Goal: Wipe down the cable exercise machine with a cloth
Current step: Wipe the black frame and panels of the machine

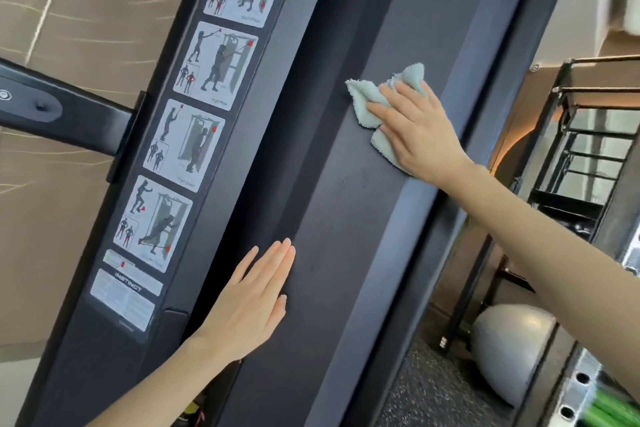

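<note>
- Fingers (384, 111) of the right hand (419, 128) lie straight and slightly apart, pressing a pale green cloth (367, 94) flat against the dark upright panel of the machine (346, 218); the crumpled cloth sticks out above and below the hand.
- Lower down on the same panel, the left hand (249, 308) rests flat with its fingers straight and close together, holding nothing.
- A strip of exercise stickers (207, 66) runs down the machine's left face: four grey cards, each showing dark figures pulling cables, with red marks on the handles and on the small body diagrams.
- Each card has a faint caption under the drawing, too blurred to read with certainty.
- Below the cards sits a small sticker with green and red patches (117, 262), its print unreadable.
- Under that, a label (124, 298) has the word "INSTINCT" in white on a black band, above a block of fine print that is too small to read.
- A black arm (69, 114) juts out from the machine's left side, in front of a tan veined wall (69, 10).
- To the right stands a black metal rack (585, 135) with several shelves; what they hold is too dark to tell.
- Near the rack's foot, a grey ball (512, 343) sits on the dark speckled floor (433, 392).
- At the bottom right, a silver metal upright with holes (581, 378) stands beside something bright green (609, 406).
</note>
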Available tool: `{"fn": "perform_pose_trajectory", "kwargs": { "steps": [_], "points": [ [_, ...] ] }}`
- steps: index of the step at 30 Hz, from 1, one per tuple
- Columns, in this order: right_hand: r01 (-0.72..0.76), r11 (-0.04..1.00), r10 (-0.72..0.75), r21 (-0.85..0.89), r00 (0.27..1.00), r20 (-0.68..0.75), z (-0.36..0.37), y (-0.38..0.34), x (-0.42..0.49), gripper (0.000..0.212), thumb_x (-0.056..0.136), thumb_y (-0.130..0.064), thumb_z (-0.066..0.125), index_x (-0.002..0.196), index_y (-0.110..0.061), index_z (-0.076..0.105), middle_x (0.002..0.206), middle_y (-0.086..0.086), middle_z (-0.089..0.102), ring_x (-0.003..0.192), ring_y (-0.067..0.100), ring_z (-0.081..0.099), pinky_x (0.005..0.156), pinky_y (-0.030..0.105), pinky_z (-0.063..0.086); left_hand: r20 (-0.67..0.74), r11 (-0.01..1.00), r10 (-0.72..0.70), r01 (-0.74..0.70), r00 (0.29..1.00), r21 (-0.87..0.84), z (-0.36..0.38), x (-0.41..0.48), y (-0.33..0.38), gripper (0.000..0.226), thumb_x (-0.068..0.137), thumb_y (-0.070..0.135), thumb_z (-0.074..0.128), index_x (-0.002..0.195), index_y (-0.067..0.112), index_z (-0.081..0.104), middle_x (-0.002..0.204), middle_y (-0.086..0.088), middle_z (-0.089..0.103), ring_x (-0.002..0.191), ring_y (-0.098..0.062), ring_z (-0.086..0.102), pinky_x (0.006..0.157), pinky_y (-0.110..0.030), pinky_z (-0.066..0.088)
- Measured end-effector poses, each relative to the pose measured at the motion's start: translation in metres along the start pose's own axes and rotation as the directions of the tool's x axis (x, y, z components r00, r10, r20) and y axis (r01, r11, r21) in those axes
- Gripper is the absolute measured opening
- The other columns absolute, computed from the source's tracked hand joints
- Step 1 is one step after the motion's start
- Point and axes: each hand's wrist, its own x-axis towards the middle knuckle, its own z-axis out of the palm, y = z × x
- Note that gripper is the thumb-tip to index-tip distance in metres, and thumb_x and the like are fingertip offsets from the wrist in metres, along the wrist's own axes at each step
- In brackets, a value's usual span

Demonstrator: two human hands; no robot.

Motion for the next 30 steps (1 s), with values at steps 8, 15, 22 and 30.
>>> {"fn": "perform_pose_trajectory", "kwargs": {
  "steps": [8,15,22,30],
  "points": [
    [0.007,1.000,-0.008,0.017,0.998,0.070,-0.010,-0.002,0.002,0.033,0.091,0.000,0.048,0.123,0.004,0.058,0.122,0.023,0.058,0.113,0.040,0.046,0.106,0.046,0.027,0.036,0.997,0.075,-0.076,0.996,0.016,-0.001,0.002,-0.015,0.081,0.082,0.005,0.068,0.152,0.005,0.026,0.157,-0.009,0.030,0.145,-0.023,0.029,0.117,-0.043,0.018],
    [-0.058,0.998,0.060,-0.018,0.985,0.161,-0.008,-0.001,0.000,0.033,0.099,-0.012,0.043,0.125,0.001,0.058,0.132,0.020,0.054,0.122,0.043,0.046,0.108,0.056,0.028,-0.005,0.993,0.114,-0.114,0.993,0.016,0.005,0.001,-0.022,0.073,0.088,0.008,0.059,0.153,0.007,0.026,0.158,-0.007,0.028,0.145,-0.021,0.024,0.117,-0.043,0.017],
    [-0.063,0.998,0.067,-0.025,0.983,0.169,-0.011,-0.008,0.005,0.030,0.096,-0.006,0.043,0.120,0.004,0.059,0.127,0.022,0.057,0.119,0.042,0.048,0.110,0.048,0.025,-0.062,0.984,0.168,-0.171,0.984,-0.051,0.013,0.002,-0.032,0.053,0.105,0.021,0.003,0.154,0.008,0.019,0.158,-0.006,0.030,0.145,-0.021,0.029,0.116,-0.043,0.020],
    [0.002,0.999,0.011,-0.051,0.969,0.247,-0.003,-0.043,-0.004,0.035,0.100,-0.017,0.041,0.128,-0.005,0.058,0.135,0.015,0.055,0.128,0.036,0.047,0.111,0.052,0.030,-0.059,0.984,0.174,-0.175,0.983,-0.024,0.007,0.004,-0.032,0.057,0.100,0.030,0.026,0.152,0.007,0.028,0.156,-0.007,0.034,0.146,-0.020,0.022,0.117,-0.043,0.017]
  ]
}}
